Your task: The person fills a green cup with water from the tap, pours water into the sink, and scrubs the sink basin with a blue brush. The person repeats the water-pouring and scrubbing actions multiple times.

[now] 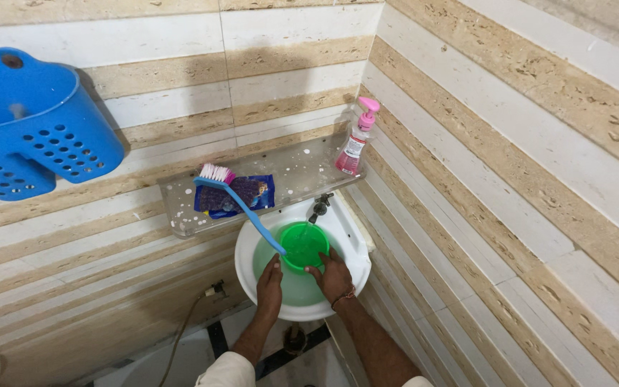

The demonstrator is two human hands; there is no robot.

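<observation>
In the sink: our green bowl (pixel 303 246) sits under the tap (pixel 319 206).
Right hand (pixel 333 276): we grip its rim, steadying.
Left hand (pixel 270 283): we clasp the blue brush (pixel 241 204), bristles up.

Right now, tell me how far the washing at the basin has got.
Done: the basin already holds water. In hand: the left hand holds a blue brush, and the right hand steadies a green bowl under the tap. Left: the bowl is not yet out of the basin; how clean it is cannot be told.
</observation>
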